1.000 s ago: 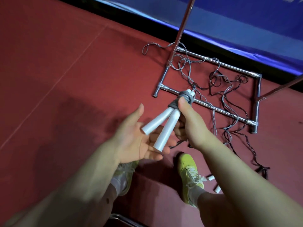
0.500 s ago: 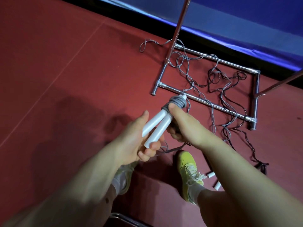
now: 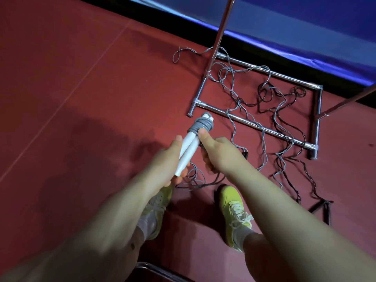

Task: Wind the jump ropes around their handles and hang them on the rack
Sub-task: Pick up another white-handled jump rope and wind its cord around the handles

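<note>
We grip the white handles (image 3: pixel 186 150) in our curled left hand (image 3: pixel 168 161), our right hand (image 3: pixel 217 153) pinching the gray wound rope (image 3: pixel 200 126) just before the rack (image 3: pixel 254 124), loose ropes (image 3: pixel 280 110) across its base

floor (image 3: pixel 81 88): red, seamed | wall pad (image 3: pixel 305 23): blue, far edge | light: dim

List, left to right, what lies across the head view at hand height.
Left hand → white handles → right hand → loose grey rope → rack base's right post.
</note>
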Tool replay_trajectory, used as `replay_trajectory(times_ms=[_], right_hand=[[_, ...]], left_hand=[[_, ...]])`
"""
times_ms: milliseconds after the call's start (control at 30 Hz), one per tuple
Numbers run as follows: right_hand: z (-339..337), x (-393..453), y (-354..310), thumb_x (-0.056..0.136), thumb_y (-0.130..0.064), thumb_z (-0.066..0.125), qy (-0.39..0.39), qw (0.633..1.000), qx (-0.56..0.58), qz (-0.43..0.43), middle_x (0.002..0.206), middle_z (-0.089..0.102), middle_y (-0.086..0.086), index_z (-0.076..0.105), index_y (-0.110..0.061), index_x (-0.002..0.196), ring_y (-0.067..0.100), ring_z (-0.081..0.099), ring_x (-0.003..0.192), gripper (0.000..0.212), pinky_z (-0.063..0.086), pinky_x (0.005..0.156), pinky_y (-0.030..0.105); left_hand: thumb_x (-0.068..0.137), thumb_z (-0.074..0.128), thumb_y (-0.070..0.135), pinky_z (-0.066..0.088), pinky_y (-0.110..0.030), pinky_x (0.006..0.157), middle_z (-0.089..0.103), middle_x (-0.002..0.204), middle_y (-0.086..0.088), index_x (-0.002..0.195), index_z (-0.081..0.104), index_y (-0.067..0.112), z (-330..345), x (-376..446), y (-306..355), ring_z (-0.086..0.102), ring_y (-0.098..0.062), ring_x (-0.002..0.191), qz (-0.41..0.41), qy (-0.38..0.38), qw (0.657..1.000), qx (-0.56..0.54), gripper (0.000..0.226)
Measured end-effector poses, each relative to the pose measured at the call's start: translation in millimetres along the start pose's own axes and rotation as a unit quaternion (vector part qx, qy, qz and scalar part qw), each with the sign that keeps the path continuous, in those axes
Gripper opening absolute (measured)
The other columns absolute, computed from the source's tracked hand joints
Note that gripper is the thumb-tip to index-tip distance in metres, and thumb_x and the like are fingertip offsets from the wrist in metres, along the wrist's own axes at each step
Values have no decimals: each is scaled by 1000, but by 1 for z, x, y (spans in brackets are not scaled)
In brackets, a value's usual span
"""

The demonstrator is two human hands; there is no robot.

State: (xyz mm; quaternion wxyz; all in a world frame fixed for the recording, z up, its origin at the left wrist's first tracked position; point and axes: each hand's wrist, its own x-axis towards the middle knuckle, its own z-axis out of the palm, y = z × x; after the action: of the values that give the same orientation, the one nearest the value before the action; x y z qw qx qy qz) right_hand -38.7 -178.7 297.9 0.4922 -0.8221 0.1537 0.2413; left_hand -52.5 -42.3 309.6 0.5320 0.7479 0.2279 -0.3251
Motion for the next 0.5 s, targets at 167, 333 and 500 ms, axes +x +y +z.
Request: replay_trajectory(times_ms=[167,333,500], right_hand=[[8,-3,-12,92,-65,31,-55,994,80,41,58,45,-2,50,-19,67,18,41,51,56,35,59,31],[3,-7,-11,88,-71,31,-71,991,100,58,53,42,-5,49,-18,66,14,36,44,60,32,48,24],[-2,-5,-5,87,-70,38,-27,993,97,64,36,36,-12,41,-23,49,11,31,37,60,27,49,27]], left_hand=[[97,30,50,44,-31,74,58,79,-2,80,53,16,-5,0,-4,55,-22,77,101,36,988,111,45],[90,51,49,38,-31,70,58,88,1,98,54,17,-8,3,-2,55,-20,85,102,39,986,128,33],[70,69,53,35,-30,59,55,75,4,90,51,19,-7,-2,4,51,-13,68,112,42,984,135,44]])
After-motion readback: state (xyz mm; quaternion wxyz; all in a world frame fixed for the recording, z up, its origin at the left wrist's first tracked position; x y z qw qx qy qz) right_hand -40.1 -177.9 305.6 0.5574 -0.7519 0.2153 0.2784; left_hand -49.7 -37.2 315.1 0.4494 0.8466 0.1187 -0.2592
